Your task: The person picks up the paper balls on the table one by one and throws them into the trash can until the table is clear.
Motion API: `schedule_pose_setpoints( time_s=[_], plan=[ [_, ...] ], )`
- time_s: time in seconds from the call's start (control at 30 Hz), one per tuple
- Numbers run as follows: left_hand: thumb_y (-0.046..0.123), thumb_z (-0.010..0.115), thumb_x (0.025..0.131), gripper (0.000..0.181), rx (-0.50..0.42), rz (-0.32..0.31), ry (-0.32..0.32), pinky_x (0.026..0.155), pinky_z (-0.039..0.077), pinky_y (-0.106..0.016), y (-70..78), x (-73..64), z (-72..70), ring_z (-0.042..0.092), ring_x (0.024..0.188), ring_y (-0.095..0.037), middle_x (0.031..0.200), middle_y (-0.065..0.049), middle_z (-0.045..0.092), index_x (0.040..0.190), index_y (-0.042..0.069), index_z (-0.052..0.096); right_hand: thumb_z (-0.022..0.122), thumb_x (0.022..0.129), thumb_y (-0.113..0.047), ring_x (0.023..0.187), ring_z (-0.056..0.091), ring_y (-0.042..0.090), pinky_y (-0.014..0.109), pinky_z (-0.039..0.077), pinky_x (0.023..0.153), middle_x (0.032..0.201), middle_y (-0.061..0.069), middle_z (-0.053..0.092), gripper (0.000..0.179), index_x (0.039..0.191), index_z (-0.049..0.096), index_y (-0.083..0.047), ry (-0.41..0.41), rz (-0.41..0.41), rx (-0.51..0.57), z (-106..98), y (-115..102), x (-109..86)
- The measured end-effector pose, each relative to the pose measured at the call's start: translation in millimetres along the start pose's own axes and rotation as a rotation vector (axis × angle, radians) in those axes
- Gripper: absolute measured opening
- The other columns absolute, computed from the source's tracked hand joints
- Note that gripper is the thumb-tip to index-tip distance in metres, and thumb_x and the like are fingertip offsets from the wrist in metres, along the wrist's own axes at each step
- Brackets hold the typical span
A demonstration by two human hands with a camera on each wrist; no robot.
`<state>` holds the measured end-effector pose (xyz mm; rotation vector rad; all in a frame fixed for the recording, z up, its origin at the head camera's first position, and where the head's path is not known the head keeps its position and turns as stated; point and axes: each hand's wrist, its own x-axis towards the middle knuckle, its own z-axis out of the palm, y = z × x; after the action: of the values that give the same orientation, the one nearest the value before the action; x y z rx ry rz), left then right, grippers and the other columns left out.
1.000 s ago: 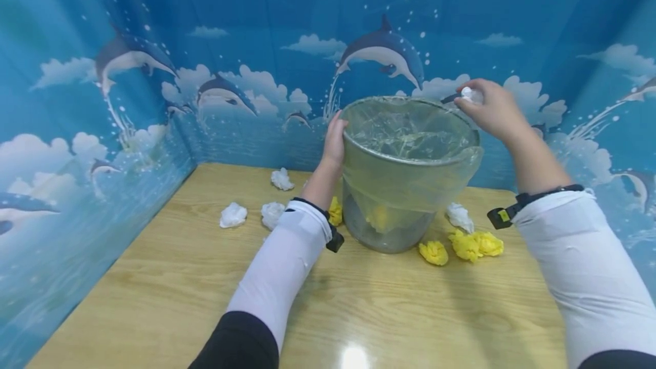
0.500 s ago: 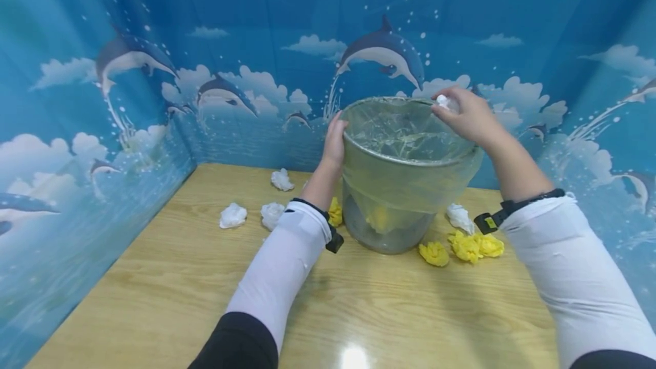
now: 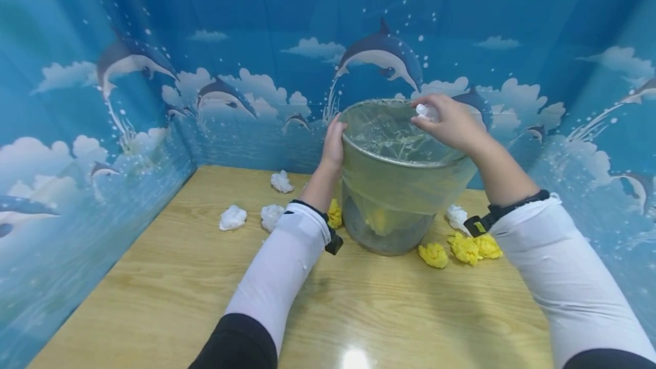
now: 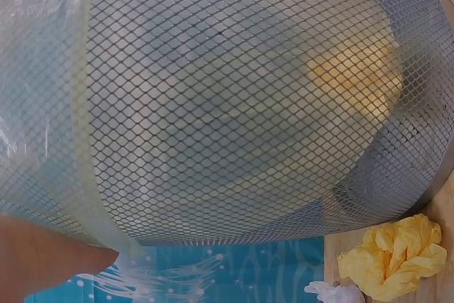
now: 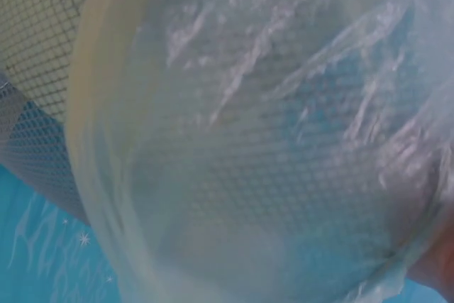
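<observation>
A wire-mesh wastebasket stands on the table, lined with a thin yellowish plastic bag folded over its rim. My left hand holds the basket at the left side of its rim; one of its fingers touches the folded bag edge in the left wrist view. Above the right part of the basket's mouth, my right hand pinches a crumpled white paper ball between thumb and fingers. Through the mesh a yellow crumpled ball shows low inside. The bag covers most of the right wrist view.
Left of the basket lie several white paper balls, with a yellow one against its base. On the right are yellow balls and a white one. A blue dolphin-print curtain borders the wooden table.
My right hand has moved left with the white paper ball, from beyond the rim to above the basket's mouth. The left hand and basket have stayed in place.
</observation>
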<state>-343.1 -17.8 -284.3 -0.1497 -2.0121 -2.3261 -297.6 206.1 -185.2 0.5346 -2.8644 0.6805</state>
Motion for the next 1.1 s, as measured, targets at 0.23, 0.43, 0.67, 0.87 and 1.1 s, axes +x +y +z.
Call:
schedule_pose_setpoints(
  time_s=[0.23,0.43,0.67,0.87,1.1],
  plan=[
    [0.030,0.033,0.095,0.063,-0.006,0.017,0.002,0.118,0.023,-0.046,1.0,0.6,0.6,0.017,0.149,-0.024,0.162,-0.002,0.017,0.155,0.019,0.022,0.053,0.099,-0.033,0.122,0.046,0.044,0.061,0.044,0.093,0.149,0.023,0.037,0.050,0.142,0.046,-0.009,-0.003,-0.023,0.008,2.4,-3.6,1.4],
    [0.030,0.033,0.094,0.062,-0.010,0.019,0.010,0.117,0.024,-0.046,2.5,1.1,0.7,0.018,0.148,-0.023,0.162,-0.001,0.018,0.155,0.021,0.024,0.053,0.098,-0.035,0.125,0.045,0.044,0.061,0.043,0.095,0.149,0.022,0.037,0.051,0.142,0.046,-0.010,-0.015,-0.034,-0.003,2.3,-7.2,3.9],
    [0.029,0.032,0.095,0.062,-0.016,0.022,0.002,0.117,0.025,-0.046,1.7,0.9,0.6,0.020,0.148,-0.024,0.162,-0.003,0.017,0.155,0.017,0.022,0.054,0.098,-0.034,0.124,0.045,0.044,0.061,0.043,0.095,0.149,0.023,0.037,0.051,0.142,0.045,-0.009,-0.044,-0.048,-0.024,4.3,-6.5,5.4],
    [0.029,0.032,0.095,0.062,-0.012,0.026,0.003,0.117,0.025,-0.046,1.6,0.5,1.0,0.020,0.147,-0.025,0.162,-0.003,0.018,0.155,0.017,0.022,0.053,0.098,-0.036,0.135,0.036,0.043,0.061,0.034,0.106,0.153,0.021,0.032,0.059,0.149,0.036,-0.010,-0.102,-0.066,-0.064,4.0,-5.4,7.0],
    [0.028,0.032,0.096,0.060,-0.026,0.005,0.001,0.117,0.025,-0.045,1.8,-0.8,0.4,0.019,0.148,-0.023,0.162,-0.002,0.018,0.155,0.019,0.023,0.052,0.098,-0.040,0.145,0.021,0.041,0.061,0.020,0.115,0.158,0.019,0.025,0.066,0.152,0.029,-0.010,-0.142,-0.090,-0.082,3.1,-3.4,5.8]
  ],
)
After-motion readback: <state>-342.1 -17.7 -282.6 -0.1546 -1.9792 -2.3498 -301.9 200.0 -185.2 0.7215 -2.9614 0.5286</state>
